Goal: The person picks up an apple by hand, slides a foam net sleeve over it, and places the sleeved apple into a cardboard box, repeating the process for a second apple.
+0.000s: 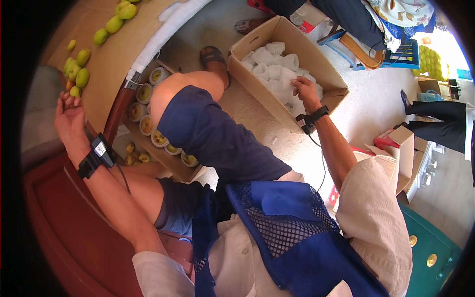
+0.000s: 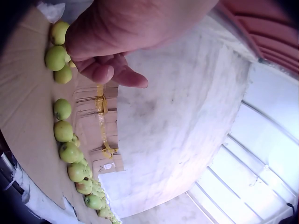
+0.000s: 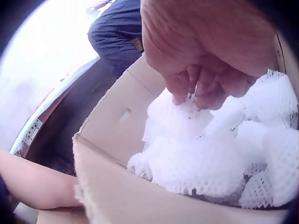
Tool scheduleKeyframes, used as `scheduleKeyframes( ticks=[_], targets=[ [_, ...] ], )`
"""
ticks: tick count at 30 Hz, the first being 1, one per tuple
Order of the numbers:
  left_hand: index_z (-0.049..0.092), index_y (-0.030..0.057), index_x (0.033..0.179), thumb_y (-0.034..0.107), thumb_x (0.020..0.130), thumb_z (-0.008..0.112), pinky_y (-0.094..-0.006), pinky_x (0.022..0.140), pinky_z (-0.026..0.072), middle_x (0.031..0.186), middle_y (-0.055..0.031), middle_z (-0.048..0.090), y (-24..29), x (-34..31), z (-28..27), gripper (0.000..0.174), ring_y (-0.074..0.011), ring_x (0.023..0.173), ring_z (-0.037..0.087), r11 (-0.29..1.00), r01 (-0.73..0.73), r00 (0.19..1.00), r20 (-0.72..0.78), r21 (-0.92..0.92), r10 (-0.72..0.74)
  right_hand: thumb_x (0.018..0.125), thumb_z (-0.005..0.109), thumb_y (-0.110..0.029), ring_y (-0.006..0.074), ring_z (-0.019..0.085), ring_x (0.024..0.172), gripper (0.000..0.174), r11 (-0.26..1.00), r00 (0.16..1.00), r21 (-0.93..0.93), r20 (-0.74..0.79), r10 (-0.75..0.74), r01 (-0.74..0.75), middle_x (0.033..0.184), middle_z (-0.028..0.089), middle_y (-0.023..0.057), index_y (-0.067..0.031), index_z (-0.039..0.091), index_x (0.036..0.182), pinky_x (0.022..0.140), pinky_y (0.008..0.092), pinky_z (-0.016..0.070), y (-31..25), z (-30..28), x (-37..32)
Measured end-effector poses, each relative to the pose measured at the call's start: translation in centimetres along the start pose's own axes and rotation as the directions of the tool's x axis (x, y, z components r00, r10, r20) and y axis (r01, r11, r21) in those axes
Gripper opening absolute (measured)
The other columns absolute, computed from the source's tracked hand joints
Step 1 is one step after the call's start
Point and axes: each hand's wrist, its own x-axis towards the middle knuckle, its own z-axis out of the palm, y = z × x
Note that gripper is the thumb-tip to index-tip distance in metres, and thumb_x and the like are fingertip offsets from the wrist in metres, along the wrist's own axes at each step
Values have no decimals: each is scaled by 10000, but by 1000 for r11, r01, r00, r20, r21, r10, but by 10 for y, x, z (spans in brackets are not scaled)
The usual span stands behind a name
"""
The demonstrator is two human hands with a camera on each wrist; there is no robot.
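Note:
My right hand point(image 1: 307, 93) pinches a white foam net sleeve point(image 3: 180, 112) between thumb and fingers. It is over a cardboard box point(image 1: 324, 67) that holds many more such foam sleeves point(image 1: 274, 54). My left hand point(image 1: 71, 118) is raised beside the cardboard-covered table, fingers loosely bent, with nothing seen in its grasp. Close by its fingertips lie green apples point(image 1: 81, 76) in a small group. The left wrist view shows the thumb and fingers overlapping the nearest apples point(image 2: 56, 58).
Beside my knee, a carton holds apples point(image 1: 146, 124) in foam sleeves. A row of loose apples point(image 1: 115, 24) lies along the table point(image 1: 128, 44). Another person's legs point(image 1: 356, 24) are near the box's far side, and someone in black trousers point(image 1: 435, 119) is at right. Open cartons point(image 1: 403, 148) stand behind my right arm.

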Motion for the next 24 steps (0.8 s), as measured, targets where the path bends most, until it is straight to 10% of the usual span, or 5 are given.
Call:
scheduleKeyframes(
  ticks=[10,24],
  targets=[
    [562,-34,1168,119,1051,485,-337,691,394,932,-87,563,-10,-12,22,207,-175,742,485,1000,-22,1000,-6,-3,22,990,602,-173,115,659,828,330,875,967,483,222,-120,-2,1109,637,70,35,571,1245,554,196,447,-59,22,-21],
    [618,27,1238,189,982,638,-236,683,477,996,-71,712,-76,-92,152,304,-112,830,670,876,-66,872,455,479,-182,936,726,-130,100,682,748,179,872,825,386,355,-440,300,945,710,59,-23,657,1061,536,201,413,-269,178,-78]
  ],
)
